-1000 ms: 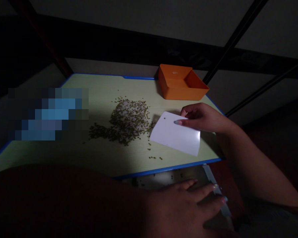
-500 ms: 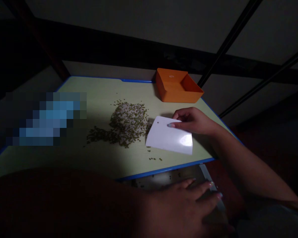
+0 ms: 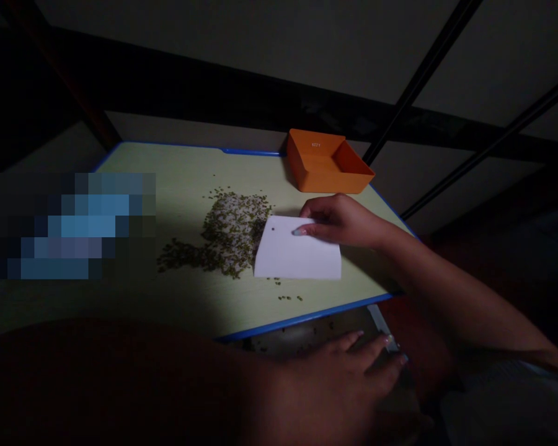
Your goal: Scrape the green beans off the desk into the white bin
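My right hand (image 3: 341, 220) pinches the top edge of a white plastic dough scraper (image 3: 300, 254) with a small hole in one corner. The scraper's left edge meets a pile of small green beans mixed with whitish grains (image 3: 235, 229), hiding part of it. A darker cluster of beans (image 3: 181, 255) trails off to the left of the pile, and a few loose beans (image 3: 288, 298) lie near the table's front edge. In the foreground, my left hand (image 3: 335, 384) is open, its fingers spread over a pulled-out drawer (image 3: 302, 334) below the tabletop. That hand holds nothing visible.
An orange open box (image 3: 328, 170) stands at the back right corner of the pale table (image 3: 167, 167), which has a blue rim. Scattered beans lie in the drawer too. A blurred-out bluish patch covers the table's left side. Dark panels rise behind.
My right hand has moved left with the scraper, bringing its edge up against the bean pile. The bright glare on the scraper is gone. My left hand stays spread over the drawer.
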`<state>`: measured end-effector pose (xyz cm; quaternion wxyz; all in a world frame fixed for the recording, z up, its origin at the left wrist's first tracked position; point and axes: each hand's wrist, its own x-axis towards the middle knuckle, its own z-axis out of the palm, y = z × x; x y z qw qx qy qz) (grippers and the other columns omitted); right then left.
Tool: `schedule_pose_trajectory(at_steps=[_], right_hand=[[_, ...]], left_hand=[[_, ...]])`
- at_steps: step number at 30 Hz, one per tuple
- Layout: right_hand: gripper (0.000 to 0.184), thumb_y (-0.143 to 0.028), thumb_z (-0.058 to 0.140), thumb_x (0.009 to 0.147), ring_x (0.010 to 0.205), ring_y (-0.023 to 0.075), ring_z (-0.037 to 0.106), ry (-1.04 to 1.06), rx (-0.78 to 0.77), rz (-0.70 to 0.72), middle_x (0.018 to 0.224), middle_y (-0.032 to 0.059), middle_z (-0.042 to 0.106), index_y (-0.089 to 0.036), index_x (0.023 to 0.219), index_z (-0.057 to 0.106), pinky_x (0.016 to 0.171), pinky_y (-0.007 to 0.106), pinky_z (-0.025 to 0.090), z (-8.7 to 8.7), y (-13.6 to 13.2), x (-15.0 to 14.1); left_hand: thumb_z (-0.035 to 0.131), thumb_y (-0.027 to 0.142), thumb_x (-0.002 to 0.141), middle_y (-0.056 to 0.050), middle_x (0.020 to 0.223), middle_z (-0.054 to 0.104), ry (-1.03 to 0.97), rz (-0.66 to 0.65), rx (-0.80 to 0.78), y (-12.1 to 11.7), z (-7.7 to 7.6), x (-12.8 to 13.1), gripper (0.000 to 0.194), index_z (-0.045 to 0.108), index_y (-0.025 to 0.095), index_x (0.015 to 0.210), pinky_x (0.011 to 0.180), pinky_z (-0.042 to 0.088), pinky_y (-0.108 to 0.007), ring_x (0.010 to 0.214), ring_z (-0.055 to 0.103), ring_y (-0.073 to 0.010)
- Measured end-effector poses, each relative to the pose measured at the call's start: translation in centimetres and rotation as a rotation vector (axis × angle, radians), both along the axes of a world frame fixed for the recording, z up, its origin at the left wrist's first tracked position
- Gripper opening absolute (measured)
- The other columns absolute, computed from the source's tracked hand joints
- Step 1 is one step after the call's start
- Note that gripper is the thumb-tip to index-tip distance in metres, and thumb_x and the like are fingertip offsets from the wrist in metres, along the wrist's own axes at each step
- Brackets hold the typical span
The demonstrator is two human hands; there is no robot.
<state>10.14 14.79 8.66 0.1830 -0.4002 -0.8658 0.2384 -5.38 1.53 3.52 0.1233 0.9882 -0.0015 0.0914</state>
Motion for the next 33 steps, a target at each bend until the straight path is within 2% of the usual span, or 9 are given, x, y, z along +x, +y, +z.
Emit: schedule_pose_trajectory(at_steps=[4,7,9,12,15,20,27,30,33], right_hand=[[0.032,-0.043,0.062,0.079,0.054,0.0074,0.044,0.038,0.03,0.047,0.062,-0.0001,0.055,-0.011,0.081,0.062,0.05,0.02,0.029,-0.2,0.0,-0.3],[0.033,-0.044,0.062,0.079,0.052,0.0071,0.043,0.076,-0.023,0.061,0.061,-0.0011,0.054,-0.011,0.082,0.061,0.049,0.02,0.028,-0.6,-0.4,0.0],[0.032,-0.044,0.063,0.078,0.052,0.007,0.041,0.089,-0.055,0.077,0.06,-0.0018,0.053,-0.012,0.081,0.06,0.049,0.02,0.027,-0.7,-0.8,0.2],[0.033,-0.045,0.064,0.078,0.052,0.0067,0.04,0.115,-0.079,0.12,0.057,-0.0033,0.05,-0.012,0.078,0.059,0.049,0.02,0.027,-0.6,-1.3,0.3],[0.032,-0.044,0.064,0.078,0.052,0.006,0.037,0.127,-0.087,0.163,0.055,-0.0045,0.047,-0.012,0.077,0.058,0.049,0.02,0.026,-0.6,-1.6,0.2],[0.03,-0.041,0.065,0.078,0.052,0.0053,0.037,0.118,-0.104,0.219,0.056,-0.0047,0.046,-0.012,0.074,0.057,0.05,0.019,0.026,-0.9,-1.5,0.1],[0.031,-0.042,0.063,0.079,0.052,0.0051,0.038,0.104,-0.115,0.243,0.057,-0.0041,0.049,-0.011,0.078,0.061,0.05,0.019,0.026,-1.1,-1.5,0.1],[0.031,-0.041,0.063,0.079,0.056,0.0058,0.041,0.12,-0.077,0.266,0.061,-0.0028,0.052,-0.01,0.08,0.062,0.053,0.019,0.028,-1.2,-1.4,0.0],[0.031,-0.04,0.062,0.08,0.057,0.006,0.042,0.125,-0.059,0.276,0.064,-0.0018,0.054,-0.009,0.082,0.063,0.054,0.02,0.029,-1.3,-1.3,0.0]], left_hand=[[0.034,0.03,0.096,-0.007,0.145,0.039,0.043,0.032,-0.097,-0.4,0.3,0.5,0.04,0.048,0.032,0.133,0.105,0.031,-0.039,0.137,0.028,-0.0256],[0.042,0.034,0.093,-0.007,0.145,0.039,0.113,0.15,-0.223,-1.0,0.3,0.9,0.047,0.039,0.025,0.14,0.101,0.037,-0.037,0.135,0.033,-0.0236],[0.046,0.034,0.091,-0.005,0.146,0.039,0.121,0.2,-0.273,-1.4,0.3,0.9,0.053,0.034,0.025,0.142,0.101,0.037,-0.035,0.134,0.035,-0.0219],[0.048,0.031,0.09,-0.003,0.145,0.039,0.087,0.189,-0.28,-1.7,0.4,0.8,0.055,0.032,0.028,0.143,0.105,0.033,-0.035,0.134,0.034,-0.0198],[0.049,0.033,0.089,-0.003,0.147,0.036,0.106,0.216,-0.298,-1.9,0.6,0.8,0.055,0.035,0.029,0.141,0.105,0.033,-0.038,0.134,0.034,-0.0223],[0.047,0.035,0.091,-0.003,0.149,0.032,0.213,0.347,-0.347,-2.6,0.9,1.5,0.049,0.04,0.029,0.139,0.104,0.036,-0.041,0.134,0.034,-0.0261],[0.033,0.051,0.094,-0.002,0.152,0.021,0.227,0.556,-0.453,-4.7,-1.2,2.2,0.061,0.026,0.017,0.145,0.108,0.035,-0.039,0.133,0.036,-0.0247],[0.036,0.051,0.093,0.0,0.152,0.02,0.228,0.545,-0.395,-5.0,-1.7,2.1,0.056,0.032,0.025,0.142,0.107,0.037,-0.039,0.132,0.037,-0.0249],[0.042,0.036,0.094,-0.002,0.151,0.023,0.242,0.455,-0.319,-4.6,-1.4,1.7,0.046,0.037,0.03,0.139,0.106,0.037,-0.039,0.135,0.033,-0.0223]])
